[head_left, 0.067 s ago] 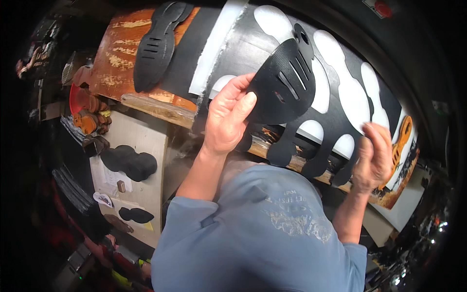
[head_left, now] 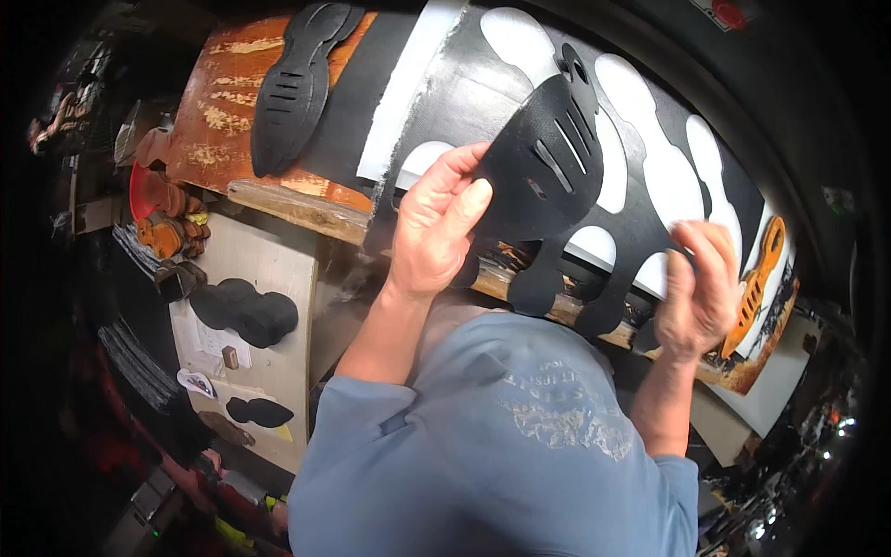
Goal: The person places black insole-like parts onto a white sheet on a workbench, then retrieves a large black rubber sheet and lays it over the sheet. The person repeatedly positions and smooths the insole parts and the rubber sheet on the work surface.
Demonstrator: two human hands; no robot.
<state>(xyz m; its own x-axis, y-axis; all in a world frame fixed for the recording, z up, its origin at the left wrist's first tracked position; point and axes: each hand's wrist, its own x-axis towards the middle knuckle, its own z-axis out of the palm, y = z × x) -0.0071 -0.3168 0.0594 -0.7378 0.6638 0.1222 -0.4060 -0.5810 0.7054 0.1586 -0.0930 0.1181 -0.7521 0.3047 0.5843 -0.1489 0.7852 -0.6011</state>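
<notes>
My left hand (head_left: 433, 223) pinches the edge of a black slotted cut-out piece (head_left: 548, 176), thumb on the near face. The piece hangs tilted above the table, with several slots and a narrow end with a hole pointing away from me. My right hand (head_left: 696, 292) is off to its right with thumb and fingers apart, holding nothing. Beneath both lies a black sheet (head_left: 455, 70) with several rounded openings showing white underneath. At the far left, more black slotted pieces (head_left: 295, 97) lie one upon another.
A brown scuffed board (head_left: 218, 139) and a wooden edge (head_left: 306, 210) run along the left. Stacked black pieces (head_left: 246, 311) stand on a pale side table (head_left: 283, 278). Brown pieces (head_left: 167, 232) are piled beside a red bowl (head_left: 142, 190). An orange slotted piece (head_left: 763, 278) lies at right.
My right hand has moved a little to the left, toward the held piece. My left hand keeps its grip, and the piece stays almost in place.
</notes>
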